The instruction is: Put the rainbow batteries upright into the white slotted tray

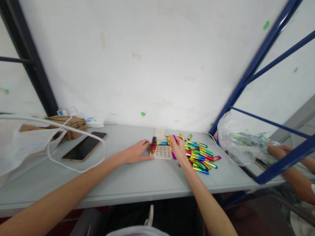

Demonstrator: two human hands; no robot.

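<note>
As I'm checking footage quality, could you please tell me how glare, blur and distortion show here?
All in the head view: highlights glint on the shiny multicoloured slim sticks; the crumpled clear plastic bag looks soft; the blue metal frame leans outward, likely wide-angle distortion.

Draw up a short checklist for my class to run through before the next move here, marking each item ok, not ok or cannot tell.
1. Left hand at the near white tray's left edge: ok.
2. Shiny tubes lined up in the pile: not ok; they lie at crossed angles.
3. Right hand's fingers firm on a tube: cannot tell.
4. Phone apart from the pile: ok.
5. White cable off the left forearm: cannot tell.
</note>
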